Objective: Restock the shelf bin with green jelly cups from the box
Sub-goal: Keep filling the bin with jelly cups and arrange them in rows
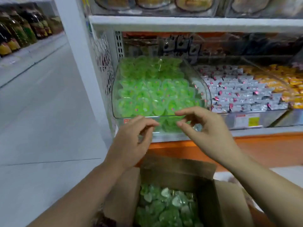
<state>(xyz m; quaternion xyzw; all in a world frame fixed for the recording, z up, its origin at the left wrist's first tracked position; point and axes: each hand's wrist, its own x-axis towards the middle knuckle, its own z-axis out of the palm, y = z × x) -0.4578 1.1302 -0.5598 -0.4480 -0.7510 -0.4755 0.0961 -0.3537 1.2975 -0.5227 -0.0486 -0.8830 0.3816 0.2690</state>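
The clear bin point(207, 89) is open on top beneath the upper shelf point(180, 23).

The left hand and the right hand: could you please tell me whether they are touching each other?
Apart. The head view shows green jelly cups through a plain gap between the fingertips of the left hand and the right hand.

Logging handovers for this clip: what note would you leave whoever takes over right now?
Hands: left hand and right hand have fingers loosely curled at the front edge of the shelf bin, nothing visibly held.
The shelf bin is nearly full of green jelly cups.
The open box below holds many more.
Left to do: top up if room remains.
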